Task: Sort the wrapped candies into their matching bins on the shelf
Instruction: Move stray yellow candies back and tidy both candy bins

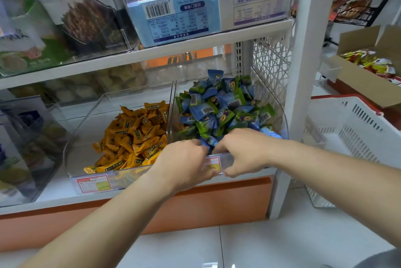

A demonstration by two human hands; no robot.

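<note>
Two bare forearms reach in from the bottom edge toward the lower shelf, meeting at the front lip of the right-hand clear bin.

Far left on that shelf: clear containers with blurred packages, contents not readable. Next along — a clear bin holding orange-wrapped candies, heaped toward its right and front. A red-and-yellow price tag sits on its front edge.

Left hand comes over the front wall of the right bin, fingers curled down among the blue and green candies; whether it grips any cannot be told, since the fingertips are buried. Right hand sits just beside it, almost touching, knuckles up, fingers bent into the same pile, thumb hanging down in front of the bin's price tag. Its grasp is likewise hidden — cannot tell.

Blue and green candies mound high at the back of the right bin, several showing barcodes. A few orange wrappers seem to show through its left wall, low down.

Upper shelf: snack bags at left, a pale blue box with barcode under a tag reading 2.00, then a white box.

Right of the white upright: a white plastic basket with red trim on the floor, and behind it an open cardboard carton of yellow-and-red packets.
</note>
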